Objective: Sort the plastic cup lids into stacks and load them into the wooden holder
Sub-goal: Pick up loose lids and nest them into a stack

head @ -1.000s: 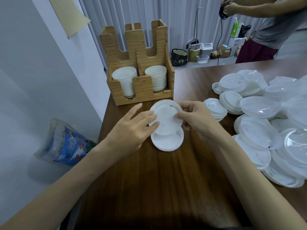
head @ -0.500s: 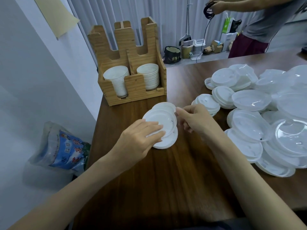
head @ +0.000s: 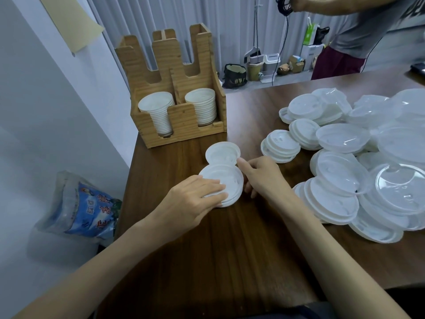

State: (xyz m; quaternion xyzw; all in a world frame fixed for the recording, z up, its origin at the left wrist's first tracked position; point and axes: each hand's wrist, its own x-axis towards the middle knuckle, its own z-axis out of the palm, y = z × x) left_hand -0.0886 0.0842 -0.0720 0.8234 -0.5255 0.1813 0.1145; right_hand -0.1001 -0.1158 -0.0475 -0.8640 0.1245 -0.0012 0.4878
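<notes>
Lid stack point(head: 230, 176) under flat left fingers point(head: 213, 188), right fingers point(head: 249, 188) curled at rim, grip unclear

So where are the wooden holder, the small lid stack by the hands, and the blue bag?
wooden holder point(head: 181, 120): head view, front panel.
small lid stack point(head: 230, 177): head view, top lid's bare part.
blue bag point(head: 92, 210): head view, printed side.
</notes>
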